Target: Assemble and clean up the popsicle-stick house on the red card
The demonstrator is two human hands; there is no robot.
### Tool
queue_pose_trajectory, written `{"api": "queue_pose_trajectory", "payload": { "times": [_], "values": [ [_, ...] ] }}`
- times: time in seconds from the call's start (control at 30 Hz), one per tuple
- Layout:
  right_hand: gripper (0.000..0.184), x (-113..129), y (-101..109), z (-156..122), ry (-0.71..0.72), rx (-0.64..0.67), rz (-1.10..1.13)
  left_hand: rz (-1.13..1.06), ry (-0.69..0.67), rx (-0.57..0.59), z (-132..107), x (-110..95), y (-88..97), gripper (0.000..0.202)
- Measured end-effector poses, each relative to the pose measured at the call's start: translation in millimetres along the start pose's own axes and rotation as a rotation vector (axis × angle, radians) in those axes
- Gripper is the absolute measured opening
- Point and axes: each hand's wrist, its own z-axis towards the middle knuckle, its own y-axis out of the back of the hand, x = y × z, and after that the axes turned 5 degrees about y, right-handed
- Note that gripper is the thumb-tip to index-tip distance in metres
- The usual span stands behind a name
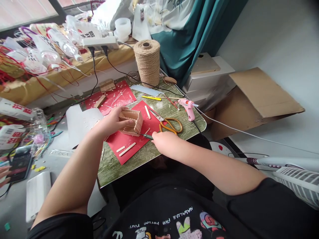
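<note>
My left hand (118, 120) is closed on a small open box (138, 120) built of wooden craft sticks, its thumb over the near wall. The box rests on a red sheet (132, 151). My right hand (164, 141) grips a slim grey-green tool (147, 136) with a thin tip, too small to name surely. That tip is at the box's lower right corner; I cannot tell whether it touches. Loose craft sticks (127, 149) lie on the sheet in front. Close beyond my right hand are scissors (171, 125) with orange-brown handles.
A pink glue gun (188, 109) stands near the table's right edge, its cord trailing. Behind are a twine spool (147, 63), a yellow pen (151, 98) and another red sheet (124, 91) with scraps. Another person's hand (4, 174) is beside a phone (21, 163) at left.
</note>
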Motion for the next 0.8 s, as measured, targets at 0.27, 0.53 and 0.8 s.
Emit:
{"api": "queue_pose_trajectory", "payload": {
  "times": [0.27,0.53,0.8],
  "values": [
    [0.033,18,12,-3,-0.053,0.049,-0.021,-0.020,0.005,0.012,-2,-4,-0.2,0.076],
    [0.022,9,18,1,0.013,0.027,-0.030,-0.014,0.027,0.018,-2,-6,1.6,0.077],
    [0.034,1,-52,-7,-0.013,-0.266,-0.071,0.030,0.000,-0.010,2,-1,1.4,0.080]
  ]
}}
